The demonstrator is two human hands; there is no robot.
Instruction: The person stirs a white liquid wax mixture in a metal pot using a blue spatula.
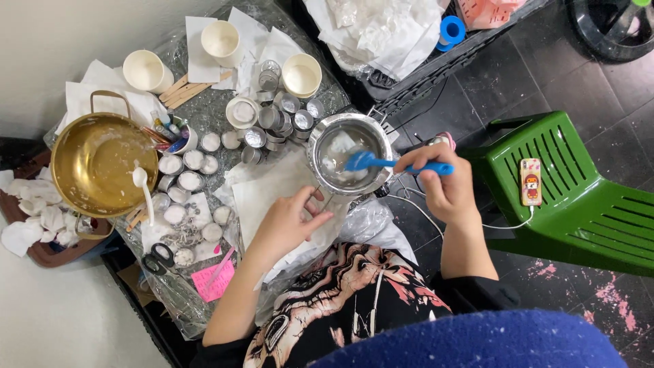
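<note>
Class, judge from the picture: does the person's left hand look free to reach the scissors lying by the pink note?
Probably yes. The left hand holds nothing bulky, and the scissors lie uncovered near its forearm, with nothing between them.

A small steel pitcher sits at the table's right edge, a round brass pot far left, small metal tealight cups between them, a green plastic chair right.

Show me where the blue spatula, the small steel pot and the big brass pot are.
blue spatula (pixel 362 162): head view, on its blue blade inside the pot.
small steel pot (pixel 320 140): head view, on its left rim.
big brass pot (pixel 92 167): head view, on its bare inner floor.
</note>
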